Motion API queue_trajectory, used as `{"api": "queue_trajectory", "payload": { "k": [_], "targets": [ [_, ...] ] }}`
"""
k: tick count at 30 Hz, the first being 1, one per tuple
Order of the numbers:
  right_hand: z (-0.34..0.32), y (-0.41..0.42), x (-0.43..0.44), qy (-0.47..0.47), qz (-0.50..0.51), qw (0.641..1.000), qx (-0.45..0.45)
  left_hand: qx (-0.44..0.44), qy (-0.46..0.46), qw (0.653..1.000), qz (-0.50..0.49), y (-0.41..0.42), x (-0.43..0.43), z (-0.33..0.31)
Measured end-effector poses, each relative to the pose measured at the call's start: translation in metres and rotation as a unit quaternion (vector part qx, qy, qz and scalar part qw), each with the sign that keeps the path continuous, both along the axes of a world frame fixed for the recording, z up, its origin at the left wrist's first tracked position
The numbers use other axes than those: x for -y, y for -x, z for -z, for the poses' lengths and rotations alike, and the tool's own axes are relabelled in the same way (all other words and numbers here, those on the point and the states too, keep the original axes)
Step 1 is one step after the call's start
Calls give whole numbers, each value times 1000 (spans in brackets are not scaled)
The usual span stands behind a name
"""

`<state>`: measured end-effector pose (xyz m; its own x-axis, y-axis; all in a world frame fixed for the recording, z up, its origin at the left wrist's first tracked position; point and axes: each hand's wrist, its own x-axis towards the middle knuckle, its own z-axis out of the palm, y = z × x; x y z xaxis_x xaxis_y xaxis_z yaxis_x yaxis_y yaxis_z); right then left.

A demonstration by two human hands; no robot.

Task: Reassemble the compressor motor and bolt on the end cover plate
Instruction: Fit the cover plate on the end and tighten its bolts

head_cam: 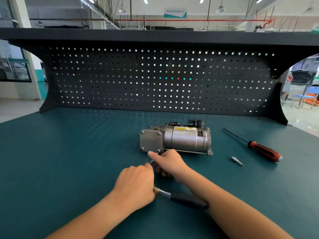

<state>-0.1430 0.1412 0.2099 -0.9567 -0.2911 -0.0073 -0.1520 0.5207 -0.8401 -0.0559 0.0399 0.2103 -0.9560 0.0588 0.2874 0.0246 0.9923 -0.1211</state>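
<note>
In the head view, the compressor motor [183,141] lies on its side on the green table [69,152], a little right of the middle and in front of the dark pegboard panel [155,78]. The end cover plate [150,141] sits on its left end and faces me. One of the bolts [158,134] shows in each of its four corners.

My right grip [166,163] is just in front of the motor, at the lower right corner of the plate. The thumb [151,154] is stretched out and reaches this corner. The other fingers are curled under the palm, and I cannot tell if they hold something.

My left grip [136,183] is nearer to me, just beside the right one, and it is closed around the metal shaft of a tool [188,200]. The black handle of this tool comes out to the right and goes under my right forearm. A thin piece of metal shows between the two grips, but I cannot tell if it belongs to the same tool.

To the right of the motor, well apart from it, a screwdriver [264,150] with a red and black handle lies on the table. A small metal fitting [237,161] lies near it, closer to me.
</note>
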Motion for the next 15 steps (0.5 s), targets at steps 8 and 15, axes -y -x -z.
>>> {"api": "queue_trajectory", "payload": {
  "k": [8, 15],
  "targets": [
    [-4, 2, 15, 180, 32, 967, 179, 143, -639, 755, -17, -5, 15, -10],
    [-10, 1, 14, 246, 16, 928, 278, 164, -916, 360, -72, -3, 18, -19]
  ]
}}
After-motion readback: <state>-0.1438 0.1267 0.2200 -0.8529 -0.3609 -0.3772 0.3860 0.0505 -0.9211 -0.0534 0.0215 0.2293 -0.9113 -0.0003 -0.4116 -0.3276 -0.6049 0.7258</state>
